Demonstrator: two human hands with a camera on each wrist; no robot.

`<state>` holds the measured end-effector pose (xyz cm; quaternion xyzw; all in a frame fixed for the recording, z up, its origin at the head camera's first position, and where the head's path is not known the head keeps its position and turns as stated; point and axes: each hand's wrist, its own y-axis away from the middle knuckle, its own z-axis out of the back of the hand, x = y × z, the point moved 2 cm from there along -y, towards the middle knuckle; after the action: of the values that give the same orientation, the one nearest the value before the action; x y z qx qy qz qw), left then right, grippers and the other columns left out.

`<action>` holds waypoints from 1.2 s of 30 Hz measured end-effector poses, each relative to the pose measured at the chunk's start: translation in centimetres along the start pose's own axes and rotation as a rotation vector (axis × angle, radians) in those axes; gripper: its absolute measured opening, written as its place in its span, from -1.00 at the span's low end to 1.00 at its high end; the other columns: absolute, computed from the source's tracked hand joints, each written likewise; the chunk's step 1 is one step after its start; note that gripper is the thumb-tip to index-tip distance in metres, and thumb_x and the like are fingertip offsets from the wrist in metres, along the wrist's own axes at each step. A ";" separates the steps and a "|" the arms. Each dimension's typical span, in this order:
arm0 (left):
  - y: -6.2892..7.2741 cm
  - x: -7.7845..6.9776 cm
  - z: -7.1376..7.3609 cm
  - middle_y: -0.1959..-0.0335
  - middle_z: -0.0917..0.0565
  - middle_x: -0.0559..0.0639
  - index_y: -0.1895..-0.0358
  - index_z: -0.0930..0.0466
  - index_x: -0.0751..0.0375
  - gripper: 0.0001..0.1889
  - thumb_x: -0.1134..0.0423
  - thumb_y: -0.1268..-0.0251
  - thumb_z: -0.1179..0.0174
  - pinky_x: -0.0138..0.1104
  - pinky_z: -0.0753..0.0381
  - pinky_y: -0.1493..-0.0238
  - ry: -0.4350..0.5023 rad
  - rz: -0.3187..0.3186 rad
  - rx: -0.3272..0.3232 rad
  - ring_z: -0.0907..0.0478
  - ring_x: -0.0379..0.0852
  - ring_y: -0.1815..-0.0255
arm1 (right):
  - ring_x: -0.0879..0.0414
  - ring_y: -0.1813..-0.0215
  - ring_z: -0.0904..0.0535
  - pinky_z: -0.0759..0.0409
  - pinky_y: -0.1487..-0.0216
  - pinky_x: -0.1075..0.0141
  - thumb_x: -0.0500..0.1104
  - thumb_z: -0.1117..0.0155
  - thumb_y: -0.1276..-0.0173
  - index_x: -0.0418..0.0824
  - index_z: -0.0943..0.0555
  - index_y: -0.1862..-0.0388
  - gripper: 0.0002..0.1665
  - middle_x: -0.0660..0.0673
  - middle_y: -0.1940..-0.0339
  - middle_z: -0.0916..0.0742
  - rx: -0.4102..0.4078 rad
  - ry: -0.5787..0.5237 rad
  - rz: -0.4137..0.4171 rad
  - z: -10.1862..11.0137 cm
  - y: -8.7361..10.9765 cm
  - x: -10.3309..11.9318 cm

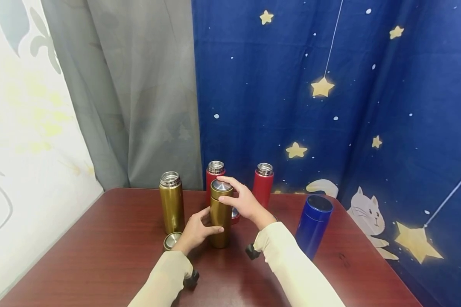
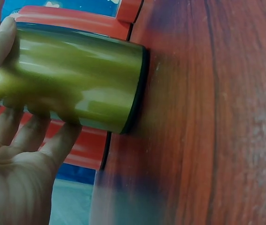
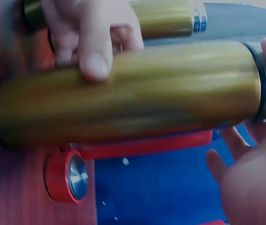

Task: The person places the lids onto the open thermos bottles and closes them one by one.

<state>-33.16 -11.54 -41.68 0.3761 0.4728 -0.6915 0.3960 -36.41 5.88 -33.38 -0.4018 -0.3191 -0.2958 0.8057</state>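
A gold thermos point(image 1: 220, 219) is upright before me, its steel-topped lid point(image 1: 222, 185) on it. My left hand point(image 1: 197, 230) grips the body low down, thumb on the near side and fingers behind, as the left wrist view shows. Up at the lid, my right hand point(image 1: 243, 199) holds it between thumb and fingers. Whether the base touches the table, I cannot tell. Left of it stands a second gold thermos point(image 1: 171, 209) without a lid, its steel neck bare. A loose gold lid point(image 1: 173, 240) lies in front of that one, partly behind my left wrist.
Two lidless red thermoses point(image 1: 263, 185) point(image 1: 211, 181) stand at the back of the brown table point(image 1: 111, 247). Near them sits a red lid point(image 3: 63, 176). A blue thermos point(image 1: 314, 226) with its lid on stands at the right. Curtains point(image 1: 261, 106) hang behind the table.
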 end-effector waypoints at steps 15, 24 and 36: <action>-0.8 3.5 -0.2 -0.12 -0.62 0.09 -0.32 -0.42 0.14 -0.18 0.21 0.12 -0.58 -0.12 -0.57 -0.09 -0.048 0.027 -0.084 -0.61 0.04 -0.08 | 0.06 -0.17 -0.42 -0.53 -0.11 0.09 0.09 -0.46 -0.16 0.05 -0.51 -0.27 -0.32 -0.03 -0.11 -0.61 -0.181 0.279 0.000 -0.7 0.1 0.2; -1.0 3.0 -0.5 -0.16 -0.57 0.09 -0.35 -0.36 0.14 -0.15 0.21 0.10 -0.57 -0.07 -0.53 -0.14 -0.100 0.032 -0.078 -0.57 0.05 -0.11 | 0.06 -0.05 -0.41 -0.40 -0.08 0.11 0.18 -0.48 -0.08 -0.09 -0.52 -0.14 -0.29 -0.05 0.04 -0.60 -0.303 0.453 0.106 -1.4 -0.1 -0.2; -0.8 3.0 -0.8 -0.07 -0.61 0.09 -0.32 -0.37 0.22 -0.28 0.33 -0.04 -0.48 -0.06 -0.60 -0.05 -0.090 0.026 -0.053 -0.61 0.09 -0.04 | 0.05 0.10 -0.45 -0.45 0.09 0.16 0.32 -0.49 0.03 -0.15 -0.51 0.05 -0.24 -0.08 0.20 -0.59 -0.506 0.658 0.148 -2.7 -0.2 0.4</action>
<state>-34.95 -11.20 -44.24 0.3400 0.4678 -0.6898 0.4355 -35.55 3.42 -34.24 -0.4928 0.0673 -0.4187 0.7598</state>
